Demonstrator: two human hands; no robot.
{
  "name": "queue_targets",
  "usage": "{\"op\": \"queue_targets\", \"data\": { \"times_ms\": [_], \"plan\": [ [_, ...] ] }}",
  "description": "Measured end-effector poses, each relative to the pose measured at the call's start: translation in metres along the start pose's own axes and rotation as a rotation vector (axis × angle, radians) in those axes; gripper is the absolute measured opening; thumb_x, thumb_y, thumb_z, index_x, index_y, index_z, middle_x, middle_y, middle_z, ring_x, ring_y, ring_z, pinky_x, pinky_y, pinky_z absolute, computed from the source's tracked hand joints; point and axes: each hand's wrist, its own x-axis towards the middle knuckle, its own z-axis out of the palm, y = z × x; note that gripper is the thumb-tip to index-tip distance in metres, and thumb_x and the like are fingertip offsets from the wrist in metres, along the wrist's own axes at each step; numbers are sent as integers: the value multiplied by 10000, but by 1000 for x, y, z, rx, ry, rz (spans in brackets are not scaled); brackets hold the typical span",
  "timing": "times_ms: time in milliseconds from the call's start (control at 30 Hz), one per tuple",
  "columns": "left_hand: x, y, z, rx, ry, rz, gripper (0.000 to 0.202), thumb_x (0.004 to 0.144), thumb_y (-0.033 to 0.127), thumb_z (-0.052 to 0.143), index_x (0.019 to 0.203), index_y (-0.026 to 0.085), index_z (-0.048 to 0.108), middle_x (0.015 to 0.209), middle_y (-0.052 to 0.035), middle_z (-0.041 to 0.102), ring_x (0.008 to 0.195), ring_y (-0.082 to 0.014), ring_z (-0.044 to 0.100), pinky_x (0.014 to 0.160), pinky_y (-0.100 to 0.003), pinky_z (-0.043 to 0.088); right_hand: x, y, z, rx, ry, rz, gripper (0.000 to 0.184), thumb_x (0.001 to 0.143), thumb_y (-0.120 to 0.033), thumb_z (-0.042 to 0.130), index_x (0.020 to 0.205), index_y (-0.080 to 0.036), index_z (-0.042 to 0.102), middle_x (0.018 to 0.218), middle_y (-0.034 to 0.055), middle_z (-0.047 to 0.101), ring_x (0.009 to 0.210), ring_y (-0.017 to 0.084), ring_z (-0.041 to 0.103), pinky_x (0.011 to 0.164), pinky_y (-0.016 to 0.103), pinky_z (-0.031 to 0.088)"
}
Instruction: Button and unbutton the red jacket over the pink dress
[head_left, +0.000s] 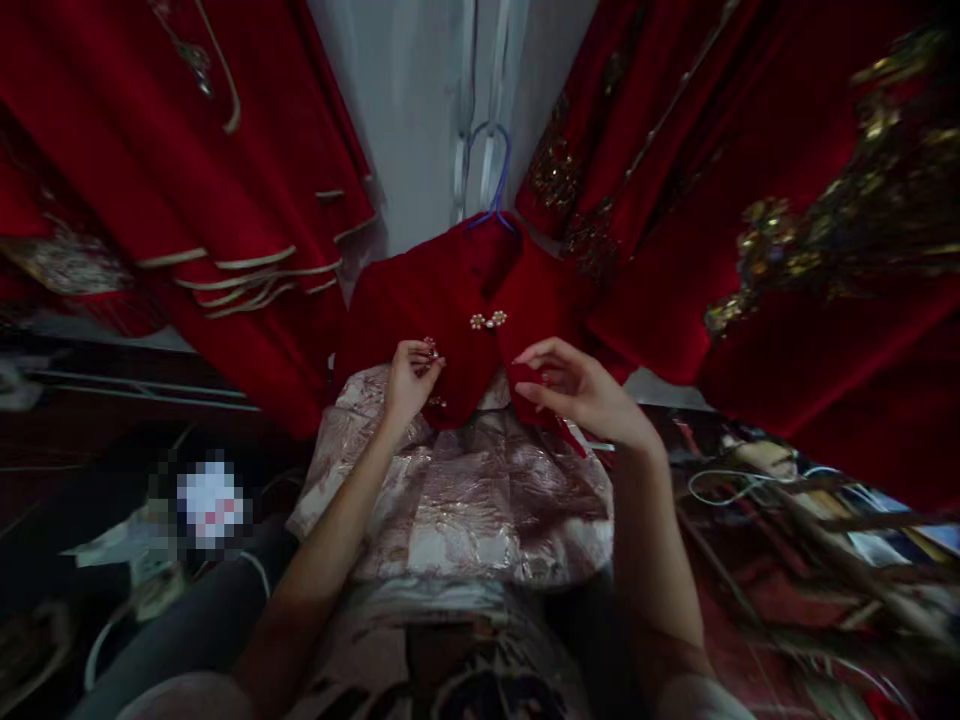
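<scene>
At centre frame, a pearl button [430, 347] on the hanging red jacket [457, 290] is pinched by the left hand [409, 382] and the opposite front edge is gripped by the right hand [577, 392], so the button could be torn off if the edges were pulled apart.

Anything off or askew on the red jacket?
Only the front: the red jacket is fastened at the top clasp, but below it the edges gape apart, left hand pinching one edge, right hand holding the other. No damage visible.
</scene>
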Motion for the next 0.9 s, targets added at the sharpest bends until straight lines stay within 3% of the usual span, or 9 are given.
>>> {"op": "queue_targets", "data": {
  "times_ms": [100, 167, 433, 600, 733, 900],
  "plan": [
    [4, 3, 2, 16, 30, -4, 248, 763, 263, 682, 912, 183, 501, 873, -21, 619, 756, -110, 611, 668, -225, 507, 12, 17, 23, 49, -75, 17, 354, 763, -288, 725, 1093, -220, 615, 1066, 33, 598, 772, 85, 572, 753, 246, 530],
    [7, 2, 2, 25, 36, -7, 213, 771, 242, 664, 893, 183, 500, 831, -14, 614, 734, -110, 611, 653, -221, 502, 23, 31, 38, 68, -49, 30, 394, 746, -293, 738, 1116, -224, 619, 1052, 28, 599, 718, 72, 575, 734, 247, 533],
    [12, 0, -8, -85, 33, -100, 278, 726, 294, 711, 917, 168, 553, 756, -5, 641, 671, -114, 627, 661, -235, 510, 81, 84, 81, -190, 276, -37, 482, 647, -391, 806, 1028, -168, 611, 784, -21, 607, 584, 76, 568, 570, 205, 467],
    [15, 7, -12, -301, -54, -195, 312, 682, 416, 743, 807, 141, 666, 802, -43, 702, 724, -139, 657, 714, -275, 548, 104, 89, 92, -178, 250, -25, 303, 696, -385, 773, 853, -155, 654, 702, -1, 658, 609, 107, 616, 596, 216, 498],
    [16, 10, -13, -382, -48, -295, 412, 660, 486, 752, 848, 121, 717, 818, -55, 726, 682, -134, 661, 729, -301, 575, 108, 90, 92, -182, 227, -7, 145, 774, -259, 716, 887, -168, 712, 790, 23, 729, 683, 129, 679, 675, 237, 542],
    [13, 10, -15, -362, -86, -263, 416, 632, 437, 781, 897, 119, 744, 890, -81, 746, 763, -157, 689, 813, -319, 568, 104, 90, 93, -278, 274, -81, 176, 828, -210, 653, 974, -157, 736, 952, 60, 737, 723, 127, 693, 741, 243, 558]
  ]
}}
